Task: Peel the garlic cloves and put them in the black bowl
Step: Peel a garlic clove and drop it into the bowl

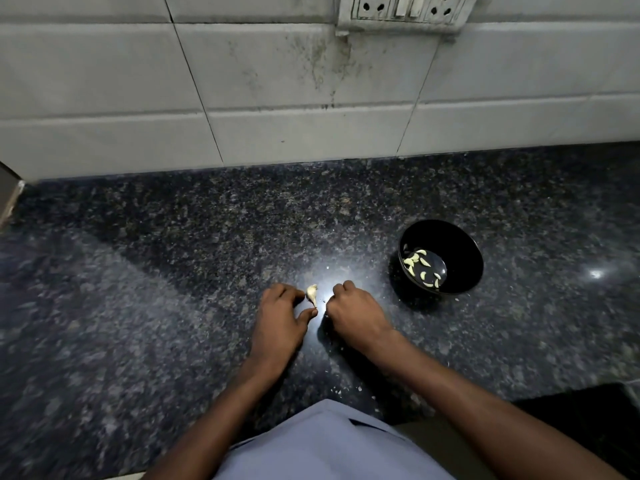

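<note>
Left hand [282,311] pinches garlic clove [311,294]; right hand [353,311] curled, contents unseen; black bowl [460,244] right, counter [173,254].

A home kitchen is indicated: a dark speckled granite desk [173,271] is backed by a stained, pale tiled wall [242,81], on which a grimy socket and switch panel [405,10] is mounted.

No readable text, label, brand, number or sign shows anywhere.
</note>
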